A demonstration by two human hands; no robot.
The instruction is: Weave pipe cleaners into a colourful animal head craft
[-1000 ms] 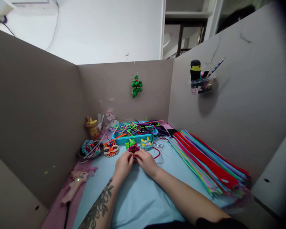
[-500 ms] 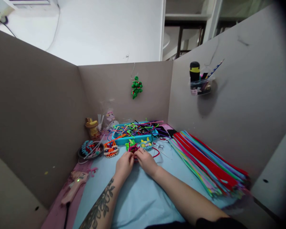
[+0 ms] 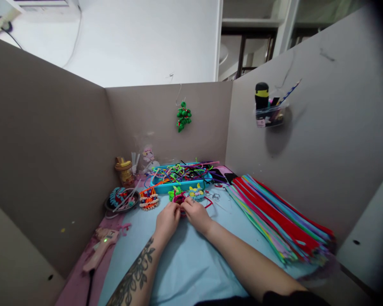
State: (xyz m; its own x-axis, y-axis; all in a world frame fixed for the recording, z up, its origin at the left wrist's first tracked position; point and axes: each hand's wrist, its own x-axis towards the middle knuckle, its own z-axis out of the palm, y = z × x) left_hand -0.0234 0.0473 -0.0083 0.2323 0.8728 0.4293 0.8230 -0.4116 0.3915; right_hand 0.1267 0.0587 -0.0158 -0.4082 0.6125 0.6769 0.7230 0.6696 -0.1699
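Note:
Both hands meet over the light blue cloth [image 3: 191, 263], fingers closed around a dark red pipe cleaner piece [image 3: 179, 198] bent into a rounded shape. My left hand [image 3: 167, 219] pinches it from the left. Against its other side press the fingers of my right hand [image 3: 196, 214]. A red pipe cleaner end [image 3: 209, 202] sticks out to the right from behind my right hand. Much of the piece is hidden by the fingers. Just beyond stand a green figure [image 3: 175, 193] and a yellow and blue one [image 3: 196, 192], both of pipe cleaner.
Behind is a blue tray [image 3: 181, 186] heaped with pipe cleaner scraps. Scissors [image 3: 214, 196] lie right of the hands, near a bundle of long pipe cleaners [image 3: 274, 216]. To the left are an orange figure [image 3: 149, 200], a dark bowl [image 3: 123, 206] and a pink glue gun [image 3: 100, 250].
The hands stay almost in place with their pinch kept. The red end at the right shows a little less of its loop. The view has shifted very slightly.

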